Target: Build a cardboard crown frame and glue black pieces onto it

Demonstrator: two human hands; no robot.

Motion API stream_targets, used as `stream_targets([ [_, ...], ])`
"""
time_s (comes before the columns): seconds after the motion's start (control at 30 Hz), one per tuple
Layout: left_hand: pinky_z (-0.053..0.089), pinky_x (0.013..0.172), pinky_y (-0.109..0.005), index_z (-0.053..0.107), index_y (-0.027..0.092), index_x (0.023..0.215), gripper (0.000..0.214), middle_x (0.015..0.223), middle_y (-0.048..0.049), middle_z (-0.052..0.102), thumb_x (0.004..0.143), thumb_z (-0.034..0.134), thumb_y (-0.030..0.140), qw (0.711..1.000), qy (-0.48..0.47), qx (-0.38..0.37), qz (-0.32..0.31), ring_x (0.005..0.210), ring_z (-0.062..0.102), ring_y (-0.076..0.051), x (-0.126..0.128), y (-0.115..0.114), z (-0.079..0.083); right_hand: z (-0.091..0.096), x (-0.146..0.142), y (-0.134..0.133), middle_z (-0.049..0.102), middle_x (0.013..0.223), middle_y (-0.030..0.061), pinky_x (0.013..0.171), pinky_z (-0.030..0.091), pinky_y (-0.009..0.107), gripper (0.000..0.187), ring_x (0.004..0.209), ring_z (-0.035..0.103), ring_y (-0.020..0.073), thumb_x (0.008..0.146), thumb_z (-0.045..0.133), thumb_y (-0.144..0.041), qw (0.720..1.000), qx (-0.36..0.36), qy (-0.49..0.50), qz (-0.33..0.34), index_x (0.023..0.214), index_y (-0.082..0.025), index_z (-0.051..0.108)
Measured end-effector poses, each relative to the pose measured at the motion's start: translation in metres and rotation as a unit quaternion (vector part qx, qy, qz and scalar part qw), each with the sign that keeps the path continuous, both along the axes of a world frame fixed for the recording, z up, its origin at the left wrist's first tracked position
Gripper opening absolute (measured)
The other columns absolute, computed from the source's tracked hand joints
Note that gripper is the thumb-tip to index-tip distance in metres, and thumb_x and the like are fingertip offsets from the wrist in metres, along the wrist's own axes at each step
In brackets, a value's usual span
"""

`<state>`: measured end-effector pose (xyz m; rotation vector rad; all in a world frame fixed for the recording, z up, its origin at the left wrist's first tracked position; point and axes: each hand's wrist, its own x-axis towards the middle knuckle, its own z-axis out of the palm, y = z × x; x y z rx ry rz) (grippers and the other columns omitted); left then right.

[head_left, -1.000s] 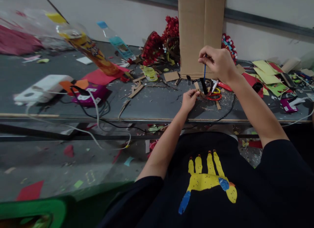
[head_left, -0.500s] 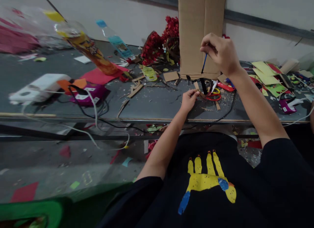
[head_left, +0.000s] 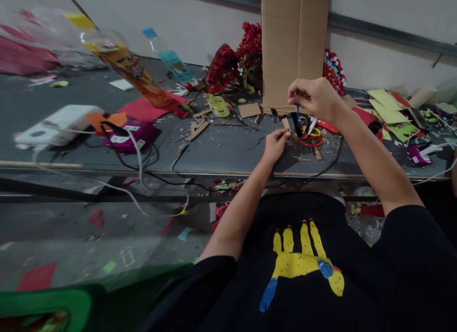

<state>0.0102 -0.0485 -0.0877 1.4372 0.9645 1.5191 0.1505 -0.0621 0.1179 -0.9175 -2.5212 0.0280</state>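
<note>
My left hand point(head_left: 274, 147) is closed in a pinch on a small strip of brown cardboard point(head_left: 286, 124) just above the tabletop. Higher and to the right, my right hand point(head_left: 316, 97) pinches a thin blue stick point(head_left: 297, 111) that points straight down. Its lower end meets an upright black piece point(head_left: 294, 125) beside the cardboard; whether they touch I cannot tell. Close by on the right lie scissors with red and yellow handle loops point(head_left: 314, 137) and a red-handled tool point(head_left: 327, 126), partly covered by other bits.
A tall cardboard panel point(head_left: 296, 46) stands behind my hands. Red tinsel-like decorations point(head_left: 228, 65) and a yellow-lidded bottle point(head_left: 132, 75) are left of it. A white power strip point(head_left: 60, 125), a purple box point(head_left: 130, 135) and cables lie left. Paper sheets point(head_left: 389, 110) are heaped right.
My right hand has come down, bringing the blue stick's end to the black piece. The left hand stays on the cardboard. A beaded red decoration now shows behind my right hand.
</note>
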Motion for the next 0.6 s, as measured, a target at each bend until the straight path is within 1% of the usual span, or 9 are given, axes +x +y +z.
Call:
stream_targets([
  [0.1, 0.045, 0.051, -0.021, 0.064, 0.016, 0.071, 0.030, 0.065, -0.0008, 0.058, 0.073, 0.063, 0.046, 1.000, 0.003, 0.002, 0.002, 0.059, 0.052, -0.010, 0.000, -0.001, 0.000, 0.001, 0.000, 0.003, 0.066, 0.081, 0.0008, 0.070, 0.043, 0.027, 0.017, 0.073, 0.058, 0.0133, 0.088, 0.052, -0.036, 1.000, 0.006, -0.003, -0.022, 0.093, -0.023, 0.060],
  [0.2, 0.045, 0.051, -0.021, 0.064, 0.016, 0.070, 0.030, 0.065, -0.0011, 0.058, 0.073, 0.063, 0.046, 1.000, 0.006, 0.006, 0.003, 0.059, 0.052, -0.011, -0.001, -0.002, 0.001, 0.006, -0.001, 0.003, 0.067, 0.079, -0.0007, 0.069, 0.043, 0.027, 0.014, 0.070, 0.058, 0.0135, 0.087, 0.053, -0.036, 0.999, 0.020, 0.000, -0.041, 0.092, -0.025, 0.060],
  [0.27, 0.045, 0.052, -0.020, 0.064, 0.016, 0.070, 0.031, 0.066, -0.0015, 0.058, 0.073, 0.063, 0.046, 1.000, 0.009, 0.008, 0.002, 0.061, 0.053, -0.011, -0.001, -0.002, 0.002, 0.011, -0.003, 0.003, 0.066, 0.077, -0.0015, 0.068, 0.043, 0.027, 0.013, 0.068, 0.058, 0.0135, 0.087, 0.053, -0.037, 0.999, 0.031, 0.007, -0.038, 0.090, -0.026, 0.061],
  [0.4, 0.046, 0.051, -0.020, 0.065, 0.016, 0.072, 0.031, 0.067, -0.0016, 0.060, 0.073, 0.063, 0.046, 1.000, 0.001, -0.002, 0.001, 0.060, 0.053, -0.011, 0.000, -0.004, 0.004, 0.020, -0.005, 0.002, 0.064, 0.070, -0.0024, 0.064, 0.043, 0.028, 0.011, 0.062, 0.057, 0.0136, 0.086, 0.054, -0.034, 0.997, 0.062, 0.042, -0.011, 0.085, -0.025, 0.061],
  [0.5, 0.046, 0.052, -0.021, 0.065, 0.016, 0.071, 0.028, 0.067, -0.0013, 0.060, 0.074, 0.063, 0.044, 1.000, 0.008, 0.003, 0.005, 0.061, 0.053, -0.011, 0.000, -0.003, 0.004, 0.023, -0.007, 0.005, 0.065, 0.072, -0.0017, 0.065, 0.044, 0.029, 0.012, 0.064, 0.058, 0.0146, 0.086, 0.053, -0.035, 0.996, 0.069, 0.057, 0.006, 0.085, -0.025, 0.061],
  [0.6, 0.046, 0.055, -0.021, 0.065, 0.015, 0.071, 0.027, 0.066, -0.0006, 0.059, 0.075, 0.061, 0.042, 1.000, 0.022, 0.012, 0.006, 0.062, 0.053, -0.011, -0.001, -0.002, 0.002, 0.026, -0.007, 0.009, 0.066, 0.074, -0.0011, 0.067, 0.044, 0.029, 0.015, 0.067, 0.058, 0.0141, 0.087, 0.051, -0.038, 0.996, 0.075, 0.056, -0.001, 0.084, -0.026, 0.060],
])
